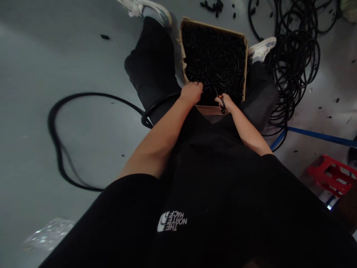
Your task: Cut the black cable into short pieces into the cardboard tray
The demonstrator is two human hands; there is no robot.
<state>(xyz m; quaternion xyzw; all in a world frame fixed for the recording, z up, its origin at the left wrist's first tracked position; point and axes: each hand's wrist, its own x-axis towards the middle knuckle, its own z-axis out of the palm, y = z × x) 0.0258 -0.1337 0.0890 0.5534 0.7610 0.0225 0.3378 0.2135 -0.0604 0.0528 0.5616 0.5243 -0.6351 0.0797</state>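
Note:
Between my legs stands a cardboard box (245,70) filled with short black pieces. My left hand (192,92) is closed around a black hose (95,94) at the box's near left corner. The hose runs left over my leg and loops across the floor. My right hand (224,102) grips scissors (222,100) with black and orange handles at the near edge of the box. Their blades point up and left over the black pieces, apart from my left hand. The end of the hose is hard to make out against the dark contents.
Tangled black hose (297,56) is heaped on the floor at the right. A red plastic stool (333,175) and a blue strip (320,135) lie at the right. Clear plastic (50,233) is at the lower left. Loose black pieces (213,7) are scattered beyond the box.

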